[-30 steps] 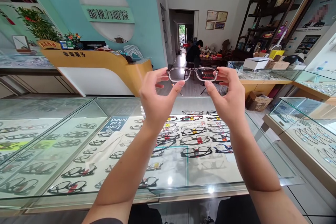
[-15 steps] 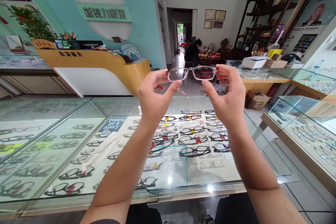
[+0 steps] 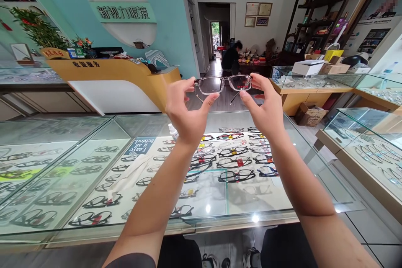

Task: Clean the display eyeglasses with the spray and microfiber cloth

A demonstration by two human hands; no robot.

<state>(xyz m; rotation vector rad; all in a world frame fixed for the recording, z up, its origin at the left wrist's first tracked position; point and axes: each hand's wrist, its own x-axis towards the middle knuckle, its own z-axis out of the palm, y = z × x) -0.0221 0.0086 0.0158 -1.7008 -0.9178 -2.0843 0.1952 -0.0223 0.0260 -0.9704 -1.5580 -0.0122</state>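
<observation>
A pair of eyeglasses [image 3: 222,84] with a thin dark and clear frame is held up in front of me, above the glass display case [image 3: 201,217]. Red lettering shows on its right lens, and the temples are unfolded, pointing back toward me. My left hand [image 3: 188,106] pinches the left end of the frame between thumb and fingers. At the other end, my right hand [image 3: 265,102] grips the frame the same way. Under the glass below both hands lie rows of eyeglasses [image 3: 236,176], several with red or yellow tags.
A small white bottle [image 3: 173,131] stands beyond my left forearm. The yellow cashier counter [image 3: 125,71] is at the left back. Another glass case [image 3: 370,150] stands at right, with a cardboard box [image 3: 310,115] on the floor behind. A person in dark clothes [image 3: 230,59] sits far back.
The eyeglasses have turned slightly and shifted a little left and up, with both hands still on them. My view has tilted a bit downward.
</observation>
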